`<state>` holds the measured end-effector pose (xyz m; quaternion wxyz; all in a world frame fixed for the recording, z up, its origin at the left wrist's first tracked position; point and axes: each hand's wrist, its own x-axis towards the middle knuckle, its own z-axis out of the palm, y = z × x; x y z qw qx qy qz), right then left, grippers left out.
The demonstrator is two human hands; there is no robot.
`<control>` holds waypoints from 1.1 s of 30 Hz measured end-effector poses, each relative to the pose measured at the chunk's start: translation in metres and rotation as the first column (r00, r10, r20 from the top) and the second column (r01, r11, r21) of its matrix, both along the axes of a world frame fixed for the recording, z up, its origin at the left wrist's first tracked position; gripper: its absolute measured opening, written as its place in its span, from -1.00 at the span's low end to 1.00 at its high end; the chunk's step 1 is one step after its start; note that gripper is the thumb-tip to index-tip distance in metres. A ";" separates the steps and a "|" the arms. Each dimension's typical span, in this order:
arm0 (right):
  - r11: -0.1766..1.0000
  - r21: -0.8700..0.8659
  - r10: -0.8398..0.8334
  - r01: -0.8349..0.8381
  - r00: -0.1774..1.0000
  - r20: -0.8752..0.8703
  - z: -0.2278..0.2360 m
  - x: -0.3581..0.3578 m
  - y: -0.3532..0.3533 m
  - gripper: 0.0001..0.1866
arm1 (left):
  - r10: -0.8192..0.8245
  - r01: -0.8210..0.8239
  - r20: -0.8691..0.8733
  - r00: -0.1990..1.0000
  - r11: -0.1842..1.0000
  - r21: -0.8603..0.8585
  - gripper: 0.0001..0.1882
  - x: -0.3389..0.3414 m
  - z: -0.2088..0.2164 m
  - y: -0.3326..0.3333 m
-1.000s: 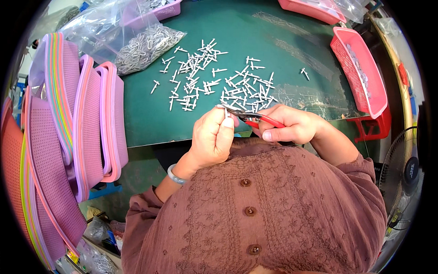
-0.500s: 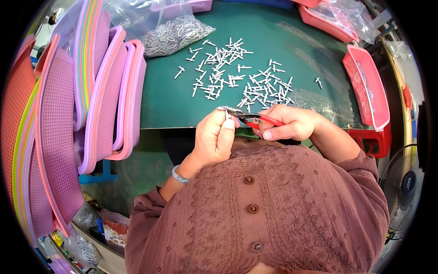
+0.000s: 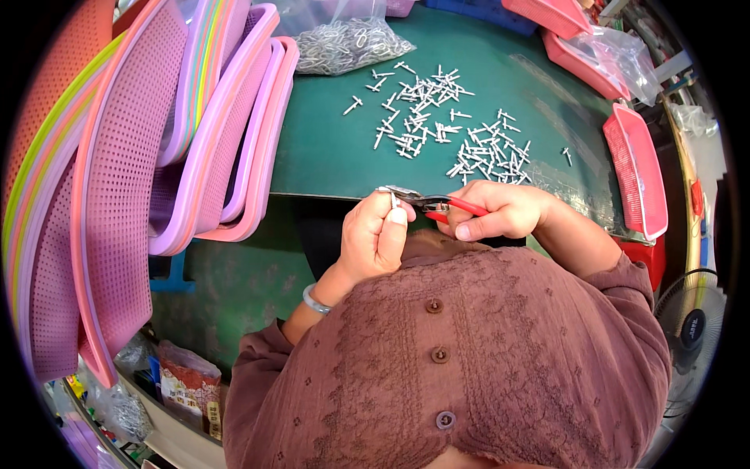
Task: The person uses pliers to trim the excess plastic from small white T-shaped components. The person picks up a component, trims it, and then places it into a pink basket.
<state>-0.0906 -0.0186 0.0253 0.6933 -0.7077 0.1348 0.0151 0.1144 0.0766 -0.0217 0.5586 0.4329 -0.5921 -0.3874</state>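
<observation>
Red-handled pliers are gripped in my right hand, with the fingers wrapped round the handles. Their dark jaws point left and meet a small white piece pinched in my left hand. Whether the jaws bite into the piece is too small to tell. Both hands are just over the table's near edge, close to my body. Beyond them, many white T-shaped pieces lie in loose heaps on the green table.
Stacked pink, purple and orange baskets rise at the left. A clear bag of metal loops lies at the table's far left. Pink baskets line the right side, above a fan.
The whole view has shifted, so the table and baskets appear further right and higher. Both hands keep their holds at nearly the same place before my body.
</observation>
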 end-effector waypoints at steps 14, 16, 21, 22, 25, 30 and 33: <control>0.944 -0.321 -0.072 0.069 0.997 0.003 0.001 0.018 -0.001 -0.72 | -0.044 0.127 -0.358 0.933 0.969 0.211 -0.78 0.014 -0.001 -0.008; 0.910 -0.409 -0.073 0.073 0.997 0.016 0.002 0.015 -0.002 -0.73 | -0.041 0.211 -0.563 0.826 0.947 0.241 -0.76 0.018 -0.004 -0.011; 0.867 -0.446 -0.220 0.223 0.974 0.060 0.016 -0.024 -0.008 -0.78 | -0.088 0.331 -0.715 0.694 0.920 0.208 -0.75 0.021 0.001 -0.017; 0.860 -0.434 -0.286 0.270 0.958 0.028 0.017 -0.039 -0.012 -0.80 | -0.096 0.343 -0.723 0.684 0.917 0.203 -0.75 0.019 0.001 -0.019; 0.743 -0.377 -0.593 0.554 0.805 0.015 0.020 -0.078 -0.013 -0.83 | -0.119 0.376 -0.736 0.666 0.906 0.194 -0.76 0.014 0.000 -0.025; 0.253 -0.601 -0.919 0.758 0.382 0.095 -0.011 -0.170 -0.020 -0.78 | -0.084 0.344 -0.672 0.736 0.901 0.264 -0.79 0.001 0.002 -0.037; -0.023 -0.872 -0.960 0.489 0.231 0.155 -0.035 -0.214 -0.019 -0.71 | 0.068 -0.080 0.091 0.994 0.988 0.136 -0.84 -0.013 -0.004 -0.045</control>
